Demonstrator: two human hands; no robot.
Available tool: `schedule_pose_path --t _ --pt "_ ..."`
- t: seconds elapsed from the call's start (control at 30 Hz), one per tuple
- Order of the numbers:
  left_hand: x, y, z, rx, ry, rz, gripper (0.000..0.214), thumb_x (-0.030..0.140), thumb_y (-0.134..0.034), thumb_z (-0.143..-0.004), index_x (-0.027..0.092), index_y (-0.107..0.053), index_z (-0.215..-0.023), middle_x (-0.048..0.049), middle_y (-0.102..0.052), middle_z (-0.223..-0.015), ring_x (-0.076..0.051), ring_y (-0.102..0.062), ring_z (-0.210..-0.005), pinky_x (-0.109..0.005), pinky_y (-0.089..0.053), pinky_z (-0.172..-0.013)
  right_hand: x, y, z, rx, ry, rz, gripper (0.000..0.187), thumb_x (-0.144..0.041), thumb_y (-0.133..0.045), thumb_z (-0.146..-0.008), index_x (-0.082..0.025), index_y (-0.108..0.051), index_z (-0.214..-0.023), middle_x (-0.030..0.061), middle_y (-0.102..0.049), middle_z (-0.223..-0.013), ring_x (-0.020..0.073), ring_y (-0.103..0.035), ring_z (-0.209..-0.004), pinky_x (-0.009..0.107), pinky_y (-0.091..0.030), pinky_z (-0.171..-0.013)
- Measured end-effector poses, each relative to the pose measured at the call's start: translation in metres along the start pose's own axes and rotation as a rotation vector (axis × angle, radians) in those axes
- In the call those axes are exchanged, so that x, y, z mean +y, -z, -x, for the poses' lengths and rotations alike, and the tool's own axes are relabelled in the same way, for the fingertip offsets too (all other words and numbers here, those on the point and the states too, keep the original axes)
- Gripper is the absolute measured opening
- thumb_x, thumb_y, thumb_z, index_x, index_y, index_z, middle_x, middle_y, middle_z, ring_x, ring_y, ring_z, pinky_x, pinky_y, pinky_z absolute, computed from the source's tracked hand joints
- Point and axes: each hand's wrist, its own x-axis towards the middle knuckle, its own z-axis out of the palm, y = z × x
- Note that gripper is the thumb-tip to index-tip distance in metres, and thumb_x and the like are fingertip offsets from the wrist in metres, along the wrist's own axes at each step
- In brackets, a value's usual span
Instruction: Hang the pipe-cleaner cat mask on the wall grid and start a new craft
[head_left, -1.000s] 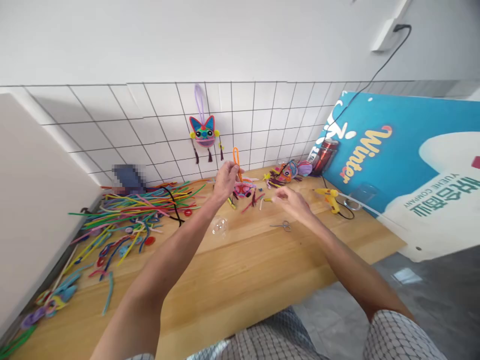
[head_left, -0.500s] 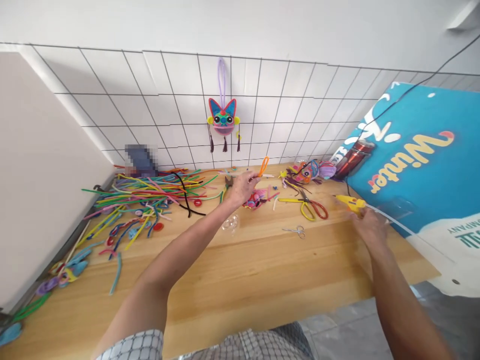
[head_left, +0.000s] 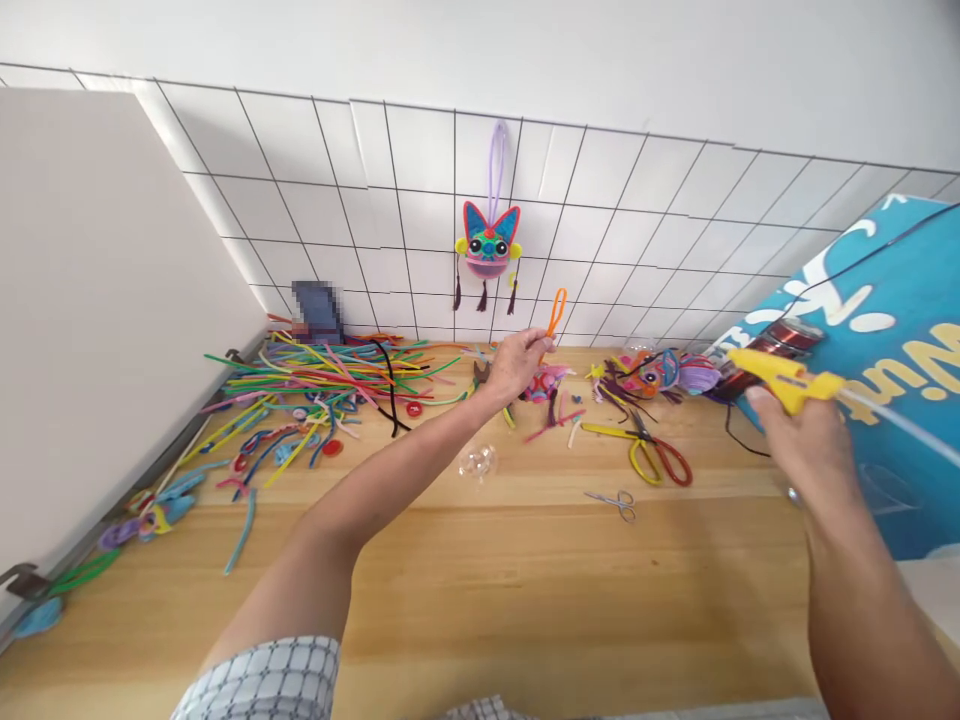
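Observation:
My left hand point(head_left: 519, 364) is closed, pinching an orange pipe-cleaner loop point(head_left: 557, 312) that sticks up past the fingers. Just below the fingers is a pink, fuzzy craft piece point(head_left: 550, 380) with a dark tassel, partly hidden; I cannot tell whether it hangs from the loop or lies on the table. My right hand point(head_left: 814, 450) grips a yellow hot glue gun point(head_left: 787, 378), raised above the table's right side, nozzle to the left. A long whitish glue stick point(head_left: 900, 420) juts from its rear.
Pipe cleaners point(head_left: 330, 375) lie heaped at the left. Yellow-and-red-handled scissors point(head_left: 649, 450), small scissors point(head_left: 616, 503) and clear plastic half-balls point(head_left: 478, 461) rest on the wooden table point(head_left: 525, 590). A finished ornament point(head_left: 489, 245) hangs on the white grid wall. A blue board point(head_left: 862, 320) stands right.
The glue gun has been lifted off the tabletop area by my right hand, up and toward the board. My left hand still holds the orange loop. The view has swung slightly left.

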Motion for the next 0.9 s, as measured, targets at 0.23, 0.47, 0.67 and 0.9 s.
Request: schedule_pose_path --t 0.23,0.47,0.67,0.9 --pt "0.052 -0.015 -0.077 0.140 -0.037 0.197 0.017 0.016 -0.058 -0.105 0.014 -0.074 -0.100 -0.0057 -0.077 -0.087 -0.015 -0.072 -0.086 -0.026 -0.056 -0.084 -0.190 0.015 -0.072 0.141 0.068 -0.453 0.029 -0.042 -0.082 -0.074 -0.022 -0.068 -0.091 0.0073 -0.077 -0.092 0.0262 -0.070 -0.088 0.045 -0.057 -0.097" --pt "0.085 -0.019 -0.134 0.208 -0.009 0.167 0.018 0.015 -0.055 -0.108 0.015 -0.068 -0.095 -0.0039 -0.069 -0.083 -0.013 -0.066 -0.080 -0.029 -0.058 -0.088 -0.293 -0.029 -0.154 0.194 0.328 -0.559 0.028 -0.024 -0.067 -0.096 -0.013 -0.064 -0.121 0.0172 -0.073 -0.120 0.0280 -0.068 -0.118 0.047 -0.050 -0.113" --pt "0.087 -0.019 -0.172 0.230 0.041 0.266 0.018 0.024 -0.055 -0.109 0.021 -0.071 -0.100 -0.0057 -0.070 -0.090 -0.017 -0.071 -0.096 -0.026 -0.064 -0.087 -0.328 -0.055 -0.198 0.090 0.409 -0.611 0.026 -0.022 -0.060 -0.106 -0.015 -0.053 -0.131 0.0193 -0.063 -0.141 0.0291 -0.054 -0.138 0.055 -0.036 -0.124" --pt "0.086 -0.021 -0.205 0.230 0.009 0.317 0.018 0.030 -0.060 -0.109 0.020 -0.074 -0.102 -0.0084 -0.069 -0.093 -0.022 -0.072 -0.107 -0.031 -0.063 -0.091 -0.330 -0.056 -0.205 0.013 0.486 -0.679 0.029 -0.032 -0.055 -0.113 -0.019 -0.048 -0.138 0.0160 -0.066 -0.134 0.0280 -0.045 -0.145 0.054 -0.029 -0.126"
